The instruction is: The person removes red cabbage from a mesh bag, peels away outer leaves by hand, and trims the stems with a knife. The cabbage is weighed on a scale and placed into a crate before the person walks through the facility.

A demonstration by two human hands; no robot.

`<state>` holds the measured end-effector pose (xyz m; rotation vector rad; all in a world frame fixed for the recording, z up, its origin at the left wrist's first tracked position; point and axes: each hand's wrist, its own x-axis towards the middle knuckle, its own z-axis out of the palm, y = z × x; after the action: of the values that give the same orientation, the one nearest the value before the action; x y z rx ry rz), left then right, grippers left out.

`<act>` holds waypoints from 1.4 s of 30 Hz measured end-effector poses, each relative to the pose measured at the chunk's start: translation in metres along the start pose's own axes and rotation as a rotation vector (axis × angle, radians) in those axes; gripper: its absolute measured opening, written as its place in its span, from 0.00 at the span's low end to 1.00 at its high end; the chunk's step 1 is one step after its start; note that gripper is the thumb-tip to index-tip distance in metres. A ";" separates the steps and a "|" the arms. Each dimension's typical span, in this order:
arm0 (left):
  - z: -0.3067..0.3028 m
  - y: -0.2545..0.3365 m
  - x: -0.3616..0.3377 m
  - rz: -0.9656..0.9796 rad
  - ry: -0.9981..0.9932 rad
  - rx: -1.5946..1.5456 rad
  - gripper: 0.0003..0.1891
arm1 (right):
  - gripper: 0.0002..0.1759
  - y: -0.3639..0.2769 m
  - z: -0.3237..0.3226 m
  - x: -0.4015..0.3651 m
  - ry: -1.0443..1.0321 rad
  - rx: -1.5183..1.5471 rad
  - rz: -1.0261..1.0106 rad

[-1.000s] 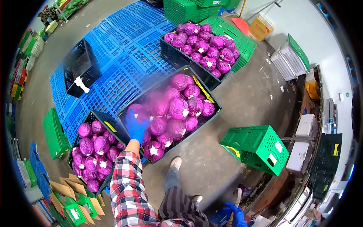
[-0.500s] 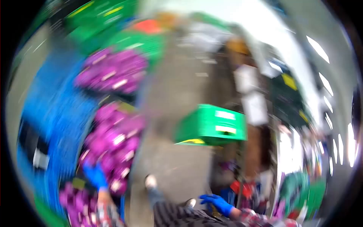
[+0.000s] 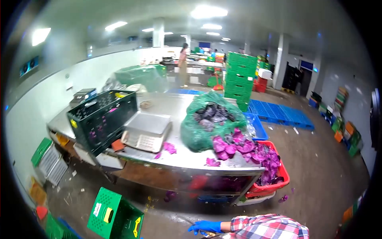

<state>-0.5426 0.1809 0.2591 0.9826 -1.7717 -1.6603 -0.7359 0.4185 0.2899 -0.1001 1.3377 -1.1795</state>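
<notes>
**Inspector:** Count of hands?

**Assistant:** One: the right hand (image 3: 205, 227), blue-gloved with a plaid sleeve (image 3: 266, 229), at the bottom edge. The left is out of frame. The fingers point leftward and are partly cropped, so I cannot tell whether they grip anything.

**Inspector:** Nearest item?

**Assistant:** One green crate (image 3: 115, 215) on the concrete floor, left of the hand and apart from it. It is moulded plastic with lattice walls, tipped over, and carries a white label and yellow tags.

**Inspector:** Remainder?

**Assistant:** One stainless table (image 3: 175, 159) carries one black lattice crate (image 3: 103, 119), tilted, one shallow metal tray (image 3: 146, 130) and one green mesh sack (image 3: 199, 131). Loose purple leaves (image 3: 238, 145) spill into one red tub (image 3: 283, 171).
</notes>
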 end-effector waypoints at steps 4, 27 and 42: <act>0.105 0.040 0.060 0.170 -0.196 0.063 0.28 | 0.22 0.013 -0.087 -0.055 0.355 0.083 -0.145; 0.678 0.245 0.317 0.978 -0.829 0.201 0.30 | 0.10 -0.153 -0.376 0.059 0.498 -0.015 -0.382; 0.765 0.230 0.418 -0.050 -1.459 0.384 0.42 | 0.13 -0.045 -0.574 -0.162 1.696 -0.184 -0.099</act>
<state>-1.4287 0.3172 0.3523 -0.3274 -2.9892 -2.3172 -1.1747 0.8229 0.2497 0.9090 2.8980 -1.1380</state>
